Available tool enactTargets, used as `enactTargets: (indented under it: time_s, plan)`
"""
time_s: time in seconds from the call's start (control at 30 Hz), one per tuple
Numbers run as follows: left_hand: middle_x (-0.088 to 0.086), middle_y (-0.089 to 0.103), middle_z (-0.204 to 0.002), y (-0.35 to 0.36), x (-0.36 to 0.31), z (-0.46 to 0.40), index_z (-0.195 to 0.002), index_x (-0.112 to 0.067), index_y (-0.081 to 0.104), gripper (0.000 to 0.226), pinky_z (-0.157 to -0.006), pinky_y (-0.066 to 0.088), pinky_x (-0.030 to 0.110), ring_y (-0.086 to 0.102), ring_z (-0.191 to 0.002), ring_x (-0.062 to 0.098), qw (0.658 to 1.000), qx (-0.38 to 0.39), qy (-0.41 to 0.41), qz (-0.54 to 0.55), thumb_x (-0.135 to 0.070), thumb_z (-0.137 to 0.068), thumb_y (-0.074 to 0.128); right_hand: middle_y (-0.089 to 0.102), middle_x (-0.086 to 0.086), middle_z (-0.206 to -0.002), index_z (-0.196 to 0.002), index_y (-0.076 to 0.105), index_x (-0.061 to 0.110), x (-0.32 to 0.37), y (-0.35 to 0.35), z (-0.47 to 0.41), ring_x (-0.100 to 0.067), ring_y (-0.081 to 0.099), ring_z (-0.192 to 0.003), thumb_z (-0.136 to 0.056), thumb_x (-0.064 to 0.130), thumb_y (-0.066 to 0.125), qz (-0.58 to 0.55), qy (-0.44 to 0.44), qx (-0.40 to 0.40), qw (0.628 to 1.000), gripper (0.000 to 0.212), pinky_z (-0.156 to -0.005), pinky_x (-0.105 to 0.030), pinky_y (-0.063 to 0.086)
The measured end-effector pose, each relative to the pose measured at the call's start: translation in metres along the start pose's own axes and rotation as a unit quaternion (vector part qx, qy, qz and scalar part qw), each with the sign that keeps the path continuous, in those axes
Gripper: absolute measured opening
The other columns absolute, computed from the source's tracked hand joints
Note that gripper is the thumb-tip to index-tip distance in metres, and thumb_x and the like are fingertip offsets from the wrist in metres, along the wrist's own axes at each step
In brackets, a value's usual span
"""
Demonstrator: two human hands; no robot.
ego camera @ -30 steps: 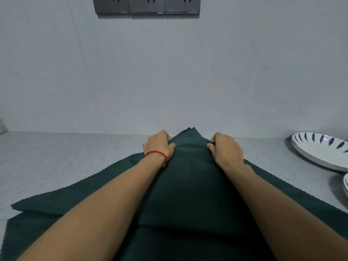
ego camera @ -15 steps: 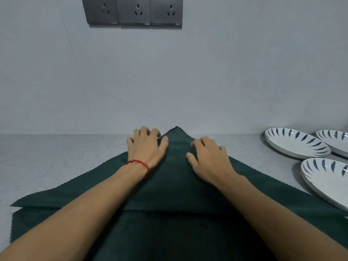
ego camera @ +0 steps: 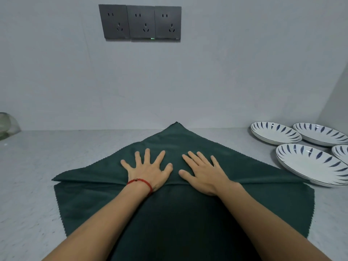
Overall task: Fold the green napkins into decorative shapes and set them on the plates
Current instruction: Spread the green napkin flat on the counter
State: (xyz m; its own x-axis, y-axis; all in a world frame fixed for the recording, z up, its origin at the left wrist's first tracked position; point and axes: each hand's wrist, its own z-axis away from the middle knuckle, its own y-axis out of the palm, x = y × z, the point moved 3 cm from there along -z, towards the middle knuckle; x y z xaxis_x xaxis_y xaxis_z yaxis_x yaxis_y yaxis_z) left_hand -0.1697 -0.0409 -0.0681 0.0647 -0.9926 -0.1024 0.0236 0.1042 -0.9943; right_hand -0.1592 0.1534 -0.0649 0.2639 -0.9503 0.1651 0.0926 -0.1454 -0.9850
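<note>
Frankly, my worry was the fold slipping: my left hand [ego camera: 148, 171] and right hand [ego camera: 202, 173] lay flat with fingers spread, gripping nothing, only pressing the folded-over triangle of the green napkin [ego camera: 244, 185] on the counter [ego camera: 37, 166]. Lifting either palm unevenly could have dragged the soft cloth and skewed the crease. The plates [ego camera: 310, 166] sat bare just beside its right corner.

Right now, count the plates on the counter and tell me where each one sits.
4, all at the right: far plate by the wall, back-right plate beside it, near plate closest to the green napkin, and edge plate cut off by the frame. More may lie beyond it.
</note>
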Motion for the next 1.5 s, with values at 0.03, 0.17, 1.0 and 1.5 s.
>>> enactTargets:
  time_s: [0.03,0.17,1.0,1.5]
  plan:
    - [-0.003,-0.008,-0.168,0.000,0.000,0.001,-0.150,-0.057,-0.006,0.069,-0.108,-0.007,0.076,-0.012,-0.153,0.033,1.000,0.005,-0.001,0.001,-0.078,-0.086,0.006,-0.007,0.014,-0.168,-0.160,0.000,0.039,-0.008,-0.001,0.004,-0.012,-0.011,-0.155,-0.097,0.072,0.013,0.001,0.012,0.001,1.000,0.073,-0.124,-0.052,-0.007]
    - [-0.005,-0.008,-0.168,-0.002,0.001,0.002,-0.150,-0.060,-0.004,0.069,-0.109,-0.007,0.076,-0.012,-0.153,0.032,1.000,0.004,-0.008,0.005,-0.080,-0.084,0.006,-0.008,0.015,-0.168,-0.160,0.000,0.039,-0.059,-0.007,0.024,-0.010,-0.011,-0.154,-0.097,0.072,0.009,-0.011,0.072,0.000,0.997,0.072,-0.125,-0.048,-0.006]
    - [-0.008,-0.007,-0.168,-0.005,0.037,0.011,-0.148,-0.063,0.000,0.072,-0.107,-0.010,0.078,-0.013,-0.152,0.036,0.998,0.012,-0.060,0.017,-0.084,-0.080,0.011,-0.010,0.013,-0.168,-0.156,-0.003,0.050,-0.037,0.000,0.048,-0.019,-0.012,-0.155,-0.095,0.073,0.006,0.014,0.018,-0.001,1.000,0.066,-0.125,-0.052,-0.005]
    - [-0.006,-0.007,-0.168,-0.014,0.035,0.007,-0.148,-0.063,-0.001,0.075,-0.105,-0.006,0.080,-0.012,-0.152,0.040,0.997,0.032,-0.065,0.010,-0.086,-0.078,0.012,-0.005,0.014,-0.169,-0.156,0.000,0.052,-0.042,-0.004,0.041,-0.017,-0.010,-0.156,-0.085,0.082,0.003,0.012,0.024,0.014,1.000,0.077,-0.125,-0.050,-0.004]
